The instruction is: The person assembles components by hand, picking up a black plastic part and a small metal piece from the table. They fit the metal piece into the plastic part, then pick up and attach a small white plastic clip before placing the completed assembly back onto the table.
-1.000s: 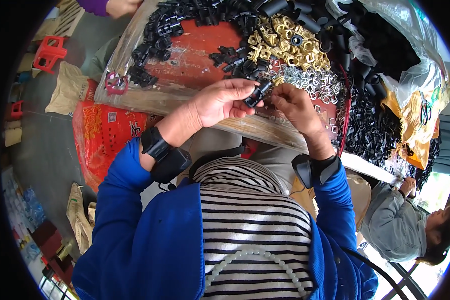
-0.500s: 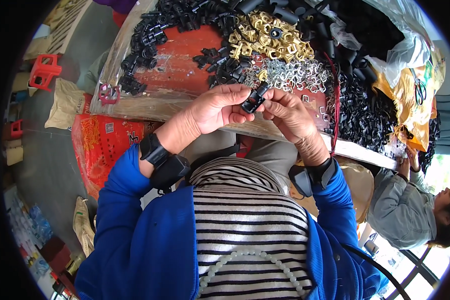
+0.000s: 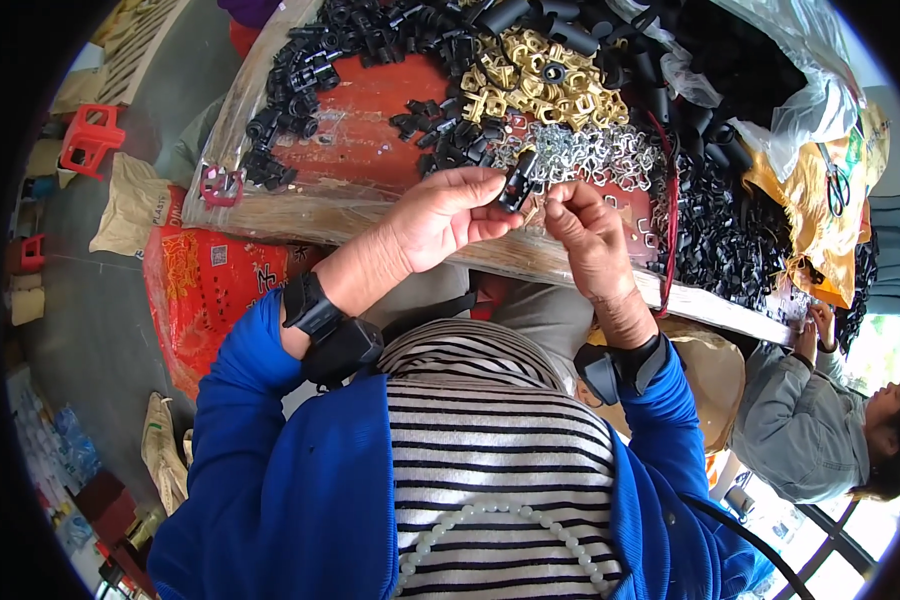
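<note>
Between its thumb and fingers, my left hand (image 3: 435, 218) holds a small black plastic fitting (image 3: 516, 186) above the table's near edge. The fitting has a hollow body and stands tilted, its upper end toward the piles; a bit of gold shows at that end. Just to the right, my right hand (image 3: 595, 235) is closed in a pinch, apart from the fitting. Whatever its fingertips hold is too small to make out. Beyond the hands lie a heap of bent silver wire clips (image 3: 600, 155) and a pile of gold-coloured metal pieces (image 3: 530, 75).
Black plastic parts (image 3: 295, 100) line the left of the red tabletop (image 3: 370, 115), with more black pieces (image 3: 730, 220) at right. A red cord (image 3: 669, 200) crosses the table. Another person (image 3: 805, 420) works at the right end. A red stool (image 3: 92, 140) stands left.
My right hand has drawn away from the fitting to the right. The fitting has been turned more upright in my left hand, which keeps hold of it.
</note>
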Available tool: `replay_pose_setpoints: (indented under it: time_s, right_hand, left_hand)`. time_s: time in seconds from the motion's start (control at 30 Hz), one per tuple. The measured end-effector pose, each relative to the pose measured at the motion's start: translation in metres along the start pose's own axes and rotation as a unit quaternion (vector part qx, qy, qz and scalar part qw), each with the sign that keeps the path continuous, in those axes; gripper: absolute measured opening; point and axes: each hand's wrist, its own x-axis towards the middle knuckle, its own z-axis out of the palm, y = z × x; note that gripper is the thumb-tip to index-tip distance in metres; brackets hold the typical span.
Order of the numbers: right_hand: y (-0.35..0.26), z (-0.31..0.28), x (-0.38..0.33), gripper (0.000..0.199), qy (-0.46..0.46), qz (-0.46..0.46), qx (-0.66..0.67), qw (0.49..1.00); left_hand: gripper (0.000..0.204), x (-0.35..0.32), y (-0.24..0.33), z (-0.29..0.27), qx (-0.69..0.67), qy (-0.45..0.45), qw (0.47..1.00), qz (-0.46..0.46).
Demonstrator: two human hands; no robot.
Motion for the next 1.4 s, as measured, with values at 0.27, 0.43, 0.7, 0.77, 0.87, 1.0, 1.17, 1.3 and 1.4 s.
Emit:
replay_pose_setpoints:
  time_s: [0.27, 0.43, 0.7, 0.77, 0.87, 1.0, 1.17, 1.3, 1.4]
  right_hand:
    - [-0.012, -0.002, 0.016, 0.007, 0.020, -0.216, -0.446, 0.868]
    - [-0.020, 0.003, 0.015, 0.012, 0.010, -0.273, -0.563, 0.780]
    - [-0.030, 0.013, -0.005, 0.014, -0.028, -0.242, -0.583, 0.775]
    - [-0.032, 0.015, -0.010, 0.014, -0.033, -0.232, -0.580, 0.781]
    - [-0.036, 0.016, -0.016, 0.011, -0.060, -0.201, -0.551, 0.808]
    - [-0.032, 0.015, -0.019, 0.009, -0.058, -0.190, -0.527, 0.827]
    - [-0.017, 0.005, -0.003, 0.010, -0.010, -0.250, -0.420, 0.872]
    - [-0.010, -0.026, 0.012, 0.013, 0.093, -0.247, -0.437, 0.860]
    - [-0.011, -0.049, 0.027, 0.012, 0.091, -0.158, -0.619, 0.764]
  left_hand:
    - [0.023, 0.018, 0.001, -0.006, 0.041, 0.059, 0.996, -0.044]
    - [0.023, 0.017, -0.001, -0.002, 0.088, 0.063, 0.993, -0.050]
    - [0.025, -0.002, -0.012, 0.012, 0.166, 0.053, 0.984, -0.037]
    - [0.025, -0.007, -0.013, 0.015, 0.179, 0.044, 0.982, -0.035]
    - [0.025, -0.013, -0.014, 0.019, 0.188, 0.019, 0.980, -0.058]
    - [0.025, -0.016, -0.016, 0.018, 0.175, 0.021, 0.982, -0.073]
    - [0.027, -0.005, -0.010, 0.006, 0.102, 0.031, 0.992, -0.068]
    - [0.026, 0.003, -0.004, -0.006, 0.084, 0.014, 0.993, -0.081]
    - [0.022, 0.010, 0.000, -0.012, 0.042, 0.037, 0.995, -0.087]
